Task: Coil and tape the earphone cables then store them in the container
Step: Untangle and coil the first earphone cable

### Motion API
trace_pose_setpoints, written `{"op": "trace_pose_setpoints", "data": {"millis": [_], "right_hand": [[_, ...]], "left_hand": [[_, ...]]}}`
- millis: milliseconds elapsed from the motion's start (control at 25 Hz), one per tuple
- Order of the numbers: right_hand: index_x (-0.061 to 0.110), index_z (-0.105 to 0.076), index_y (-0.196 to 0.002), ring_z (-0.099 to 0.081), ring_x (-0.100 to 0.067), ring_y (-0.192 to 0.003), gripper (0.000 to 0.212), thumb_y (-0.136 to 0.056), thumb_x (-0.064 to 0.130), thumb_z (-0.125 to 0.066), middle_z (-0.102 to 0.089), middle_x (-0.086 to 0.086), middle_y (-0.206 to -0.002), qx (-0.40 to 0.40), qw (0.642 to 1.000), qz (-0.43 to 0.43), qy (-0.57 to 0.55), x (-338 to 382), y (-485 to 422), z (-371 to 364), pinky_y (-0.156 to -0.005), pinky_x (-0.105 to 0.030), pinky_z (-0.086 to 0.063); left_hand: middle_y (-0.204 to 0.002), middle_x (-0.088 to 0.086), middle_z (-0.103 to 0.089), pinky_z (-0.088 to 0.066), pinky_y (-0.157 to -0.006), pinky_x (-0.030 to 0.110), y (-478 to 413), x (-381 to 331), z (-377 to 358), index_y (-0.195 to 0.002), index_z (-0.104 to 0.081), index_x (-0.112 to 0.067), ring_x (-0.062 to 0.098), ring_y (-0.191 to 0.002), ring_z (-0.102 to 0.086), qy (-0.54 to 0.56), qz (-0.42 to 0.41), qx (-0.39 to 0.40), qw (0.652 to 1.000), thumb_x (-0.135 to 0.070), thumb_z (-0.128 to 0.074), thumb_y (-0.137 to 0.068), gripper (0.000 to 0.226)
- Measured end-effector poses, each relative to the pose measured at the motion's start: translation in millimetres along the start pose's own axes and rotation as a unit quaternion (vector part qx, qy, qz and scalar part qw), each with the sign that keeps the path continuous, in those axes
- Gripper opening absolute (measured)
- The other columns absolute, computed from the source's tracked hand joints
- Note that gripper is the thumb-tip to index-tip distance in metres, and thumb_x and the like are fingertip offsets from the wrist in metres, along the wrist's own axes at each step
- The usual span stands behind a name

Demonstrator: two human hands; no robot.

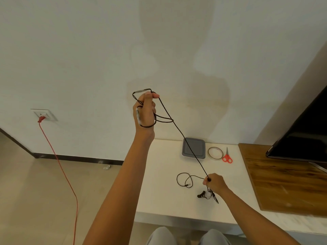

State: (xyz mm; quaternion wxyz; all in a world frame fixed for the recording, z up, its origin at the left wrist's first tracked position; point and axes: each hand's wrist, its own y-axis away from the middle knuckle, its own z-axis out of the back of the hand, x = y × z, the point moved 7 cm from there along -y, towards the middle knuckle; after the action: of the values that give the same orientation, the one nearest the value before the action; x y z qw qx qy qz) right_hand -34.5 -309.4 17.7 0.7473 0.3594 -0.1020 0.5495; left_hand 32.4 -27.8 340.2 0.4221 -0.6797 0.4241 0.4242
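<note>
My left hand (145, 110) is raised high in front of the wall, with several loops of a black earphone cable (184, 140) wound around its fingers. The cable runs taut down and to the right to my right hand (215, 182), which pinches it just above the white table (164, 195). Earbuds (201, 194) and more black cable hang below my right hand. A loose loop of cable with a plug (184, 180) lies on the table left of that hand. A grey container (193, 148) sits at the table's back edge.
A roll of tape (215, 152) and red-handled scissors (227, 156) lie right of the container. A wooden board (286, 181) with a dark screen (304, 131) fills the right. A red cord (60, 167) hangs from a wall socket (44, 114) at left. My knees show at the bottom.
</note>
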Motion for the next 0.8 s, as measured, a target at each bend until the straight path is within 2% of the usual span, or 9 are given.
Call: {"op": "trace_pose_setpoints", "data": {"millis": [80,200,320,440,520,560,640,720,800], "right_hand": [[0.005,-0.066,-0.075,-0.063,-0.024,-0.086,0.016,-0.086,0.005,-0.054,-0.067,-0.009,-0.085,-0.02,1.0,-0.015,0.006,-2,1,7,-0.071,-0.029,-0.05],[0.004,-0.07,-0.088,-0.06,-0.017,-0.081,0.024,-0.094,0.008,-0.047,-0.068,-0.004,-0.09,-0.082,0.993,0.041,-0.075,37,10,34,-0.063,-0.013,-0.042],[0.009,-0.065,-0.085,-0.062,-0.011,-0.076,0.028,-0.1,0.014,-0.042,-0.066,-0.002,-0.082,-0.081,0.974,0.134,-0.163,91,24,57,-0.073,-0.02,-0.044],[0.007,-0.06,-0.084,-0.056,-0.001,-0.055,0.03,-0.101,0.018,-0.039,-0.062,-0.004,-0.068,-0.037,0.96,0.211,-0.181,140,44,72,-0.061,-0.016,-0.045],[0.01,-0.063,-0.093,-0.055,0.0,-0.057,0.027,-0.102,0.022,-0.04,-0.062,-0.003,-0.07,-0.046,0.956,0.26,-0.126,166,54,82,-0.057,-0.011,-0.042],[0.011,-0.063,-0.098,-0.056,0.0,-0.062,0.025,-0.101,0.02,-0.041,-0.064,-0.004,-0.074,-0.048,0.953,0.276,-0.115,173,57,86,-0.059,-0.012,-0.043],[0.008,-0.062,-0.093,-0.055,-0.001,-0.064,0.022,-0.1,0.013,-0.042,-0.063,-0.006,-0.076,-0.042,0.947,0.296,-0.117,179,62,90,-0.061,-0.016,-0.044],[0.01,-0.06,-0.083,-0.049,0.001,-0.059,0.022,-0.099,0.013,-0.045,-0.057,0.001,-0.07,-0.051,0.945,0.3,-0.117,178,66,96,-0.057,-0.014,-0.038],[0.017,-0.058,-0.077,-0.044,0.001,-0.056,0.023,-0.098,0.018,-0.049,-0.054,0.013,-0.064,-0.047,0.944,0.298,-0.131,173,69,98,-0.055,-0.013,-0.035]], "left_hand": [[-0.045,-0.014,-0.032,-0.025,-0.046,0.019,0,1,2,-0.076,-0.066,-0.018,0.007,-0.048,-0.028,-0.014,0.0,0.008,1.0,-0.022,-0.044,-0.1,0.033],[-0.042,-0.015,-0.037,-0.026,-0.045,0.016,4,19,3,-0.081,-0.069,-0.017,0.006,-0.048,-0.029,-0.09,0.052,0.043,0.994,-0.02,-0.047,-0.098,0.028],[-0.057,-0.01,-0.047,-0.03,-0.048,0.015,18,52,-2,-0.083,-0.072,-0.015,0.006,-0.053,-0.038,-0.169,0.122,0.093,0.974,-0.022,-0.056,-0.093,0.02],[-0.077,-0.009,-0.062,-0.04,-0.061,0.009,44,88,-20,-0.098,-0.073,-0.015,0.001,-0.069,-0.053,-0.281,0.134,0.21,0.927,-0.032,-0.064,-0.089,0.021],[-0.069,-0.013,-0.058,-0.04,-0.056,0.005,62,109,-30,-0.104,-0.07,-0.02,0.003,-0.064,-0.052,-0.328,0.133,0.291,0.889,-0.034,-0.066,-0.088,0.023],[-0.062,-0.012,-0.053,-0.039,-0.053,0.01,66,116,-32,-0.106,-0.069,-0.022,0.006,-0.058,-0.047,-0.361,0.123,0.31,0.871,-0.034,-0.066,-0.087,0.022],[-0.058,-0.011,-0.046,-0.035,-0.053,0.022,65,122,-29,-0.1,-0.068,-0.024,0.01,-0.055,-0.042,-0.438,0.094,0.306,0.84,-0.036,-0.065,-0.086,0.019],[-0.059,-0.009,-0.048,-0.032,-0.051,0.026,61,121,-28,-0.079,-0.065,-0.027,0.015,-0.058,-0.045,-0.49,0.072,0.298,0.816,-0.04,-0.063,-0.086,0.015],[-0.062,-0.005,-0.054,-0.033,-0.052,0.026,57,117,-27,-0.065,-0.056,-0.026,0.018,-0.062,-0.047,-0.488,0.062,0.276,0.826,-0.036,-0.06,-0.088,0.025]]}}
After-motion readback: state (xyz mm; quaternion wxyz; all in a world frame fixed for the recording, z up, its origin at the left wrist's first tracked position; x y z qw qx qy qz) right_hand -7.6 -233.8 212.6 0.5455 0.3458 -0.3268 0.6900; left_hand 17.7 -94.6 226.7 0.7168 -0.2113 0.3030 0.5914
